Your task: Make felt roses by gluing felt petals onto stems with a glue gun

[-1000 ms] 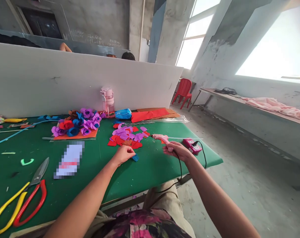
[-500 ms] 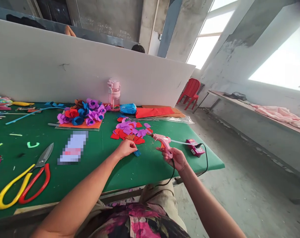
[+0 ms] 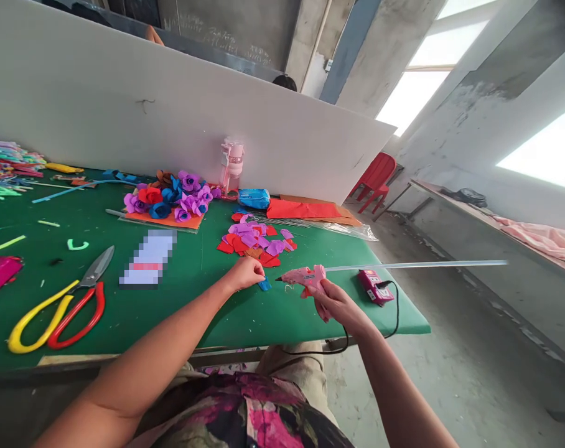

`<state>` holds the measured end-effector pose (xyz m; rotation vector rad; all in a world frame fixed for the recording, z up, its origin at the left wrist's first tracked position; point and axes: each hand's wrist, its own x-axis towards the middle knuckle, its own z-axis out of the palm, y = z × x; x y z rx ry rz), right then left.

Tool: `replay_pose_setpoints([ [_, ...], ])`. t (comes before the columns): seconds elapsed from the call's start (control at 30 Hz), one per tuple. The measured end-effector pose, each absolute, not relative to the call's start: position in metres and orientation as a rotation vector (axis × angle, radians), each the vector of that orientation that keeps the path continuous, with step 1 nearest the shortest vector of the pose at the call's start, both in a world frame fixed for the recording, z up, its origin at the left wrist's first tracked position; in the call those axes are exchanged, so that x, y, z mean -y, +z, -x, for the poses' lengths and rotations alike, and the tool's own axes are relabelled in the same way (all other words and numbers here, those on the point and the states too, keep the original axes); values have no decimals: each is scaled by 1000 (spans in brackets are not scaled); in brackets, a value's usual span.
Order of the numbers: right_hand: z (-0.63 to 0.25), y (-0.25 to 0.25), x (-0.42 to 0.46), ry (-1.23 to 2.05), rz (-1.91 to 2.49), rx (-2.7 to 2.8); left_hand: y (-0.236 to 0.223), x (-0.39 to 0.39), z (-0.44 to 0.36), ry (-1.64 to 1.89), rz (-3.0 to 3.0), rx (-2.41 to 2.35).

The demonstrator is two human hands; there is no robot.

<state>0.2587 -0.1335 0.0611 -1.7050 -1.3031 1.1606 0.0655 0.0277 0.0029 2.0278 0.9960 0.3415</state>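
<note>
Between the fingertips of my left hand [image 3: 246, 274] is a small blue paper petal [image 3: 264, 284], held just above the green table. My right hand [image 3: 337, 303] is wrapped round the handle of a pink hot glue gun [image 3: 305, 278], whose dark nozzle points left at the petal, a short gap away. A long clear glue stick [image 3: 417, 266] juts out of the gun's back to the right. Beyond my left hand lies a loose pile of purple, red and brown petals [image 3: 252, 239].
Finished paper flowers [image 3: 170, 196] sit at the back left, near a pink bottle [image 3: 231, 167]. Large scissors [image 3: 72, 305] lie at the left. A magenta power box [image 3: 374, 287] with the black cord is near the right edge. A white board [image 3: 180, 106] stands behind.
The glue gun has turned level, its nozzle now aimed at the blue petal, and my right grip has shifted round it. The glue stick shows at full length. My view has shifted slightly left.
</note>
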Motion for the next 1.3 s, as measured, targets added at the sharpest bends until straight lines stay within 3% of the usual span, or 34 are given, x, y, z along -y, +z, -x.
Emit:
replay_pose_setpoints([
  [0.3,-244,70,123,1064,1761,1618,10,-24,-66,315,-2076,-997],
  [1.3,-231,69,116,980,1815,1702,0,-27,-66,351,-2078,-945],
])
